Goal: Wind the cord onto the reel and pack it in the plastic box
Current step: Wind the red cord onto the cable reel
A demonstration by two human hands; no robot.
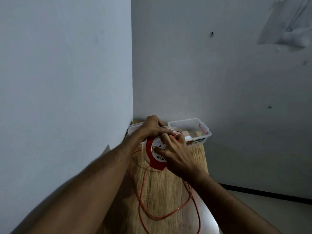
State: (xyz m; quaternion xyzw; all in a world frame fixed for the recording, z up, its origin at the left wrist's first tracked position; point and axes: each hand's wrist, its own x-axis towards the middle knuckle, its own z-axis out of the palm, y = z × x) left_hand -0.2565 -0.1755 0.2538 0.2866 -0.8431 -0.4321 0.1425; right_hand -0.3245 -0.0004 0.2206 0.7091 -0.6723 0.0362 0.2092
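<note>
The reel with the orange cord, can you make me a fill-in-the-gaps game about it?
1. The loose cord on the table is ____ in colour.
2. The reel is held by ____ hands.
3. The clear plastic box sits ____ the reel, against the wall.
4. The table top is made of ____.

Missing words: orange; both; behind; wood

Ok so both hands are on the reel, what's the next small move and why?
Probably keep turning the reel to draw in cord: long orange cord loops lie loose on the wooden table, and both hands, left and right, grip the reel.
</note>
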